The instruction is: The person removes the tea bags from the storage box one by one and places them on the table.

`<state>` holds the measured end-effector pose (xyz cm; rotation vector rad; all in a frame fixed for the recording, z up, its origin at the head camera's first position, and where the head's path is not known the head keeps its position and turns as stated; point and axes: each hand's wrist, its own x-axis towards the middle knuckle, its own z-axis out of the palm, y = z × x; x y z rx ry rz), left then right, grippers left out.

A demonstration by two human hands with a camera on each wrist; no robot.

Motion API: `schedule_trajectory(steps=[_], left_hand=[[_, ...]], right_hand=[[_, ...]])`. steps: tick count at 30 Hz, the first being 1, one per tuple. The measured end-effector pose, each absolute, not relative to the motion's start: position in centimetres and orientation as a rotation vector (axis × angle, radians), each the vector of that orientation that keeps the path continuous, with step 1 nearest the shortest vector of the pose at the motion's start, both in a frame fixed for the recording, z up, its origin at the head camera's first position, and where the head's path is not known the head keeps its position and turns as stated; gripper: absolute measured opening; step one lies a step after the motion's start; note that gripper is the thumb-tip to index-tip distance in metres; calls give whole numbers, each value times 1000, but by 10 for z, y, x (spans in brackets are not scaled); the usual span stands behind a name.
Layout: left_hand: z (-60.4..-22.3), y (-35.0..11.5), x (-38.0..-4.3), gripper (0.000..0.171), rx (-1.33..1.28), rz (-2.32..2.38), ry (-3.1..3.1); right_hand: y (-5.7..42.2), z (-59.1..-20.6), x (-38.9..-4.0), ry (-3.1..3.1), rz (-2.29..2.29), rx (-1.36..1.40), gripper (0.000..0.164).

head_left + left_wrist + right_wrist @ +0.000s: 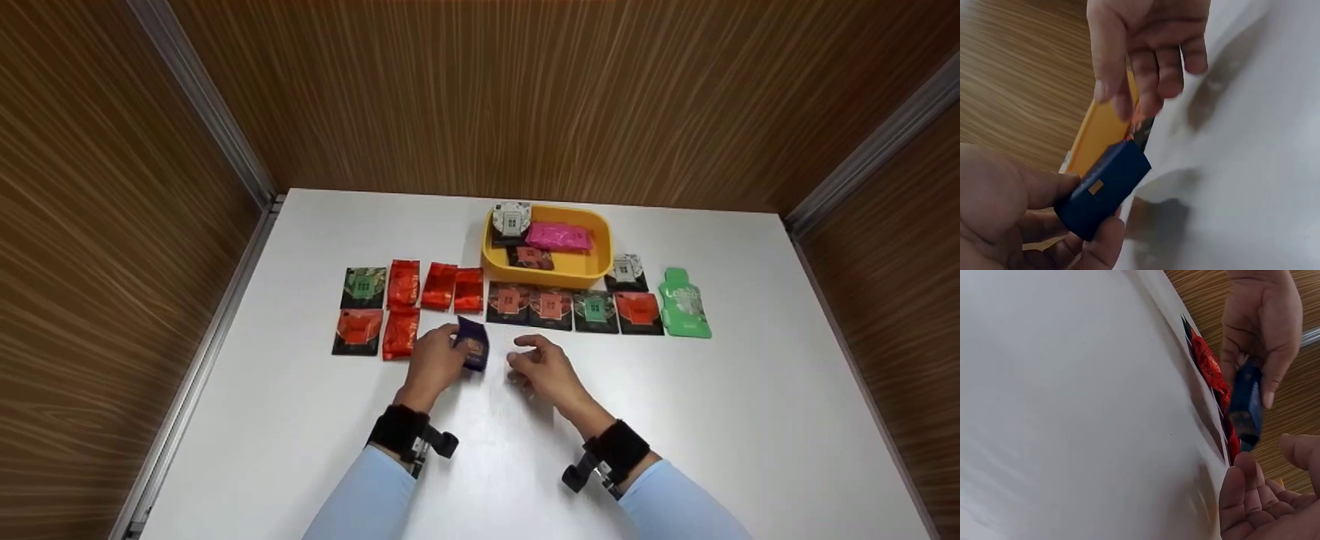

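My left hand [437,360] pinches a dark blue-purple packet [474,346] between thumb and fingers, held above the white table. In the left wrist view the packet [1107,188] bows into a curve and shows a small gold mark. Just to the right of it is my right hand [551,373], fingers loosely bent with nothing between them. Red foil packets [402,334] lie close to the left hand's far side. Beyond both hands runs a row of flat square sachets [551,308] with dark edges.
Behind the row stands a yellow tray [546,279] holding a pink packet [559,236] and dark square sachets. A green bottle-shaped pouch [684,307] lies at the right. More sachets [357,331] lie at the far left. Wood-grain panels [450,97] enclose the white table [750,390].
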<state>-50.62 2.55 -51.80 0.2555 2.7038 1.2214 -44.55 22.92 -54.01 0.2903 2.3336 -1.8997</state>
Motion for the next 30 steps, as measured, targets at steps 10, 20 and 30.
schedule_trajectory(steps=[10,20,30], left_hand=[[-522,12,-509,30,304,749,3141],[-532,25,-494,37,605,633,3240],[-538,25,-499,27,575,629,3303]], right_hand=[[228,-543,-444,2322,-1952,363,32],[228,-541,-442,2346,-1954,403,22],[232,-541,-444,2367,-1926,385,20]])
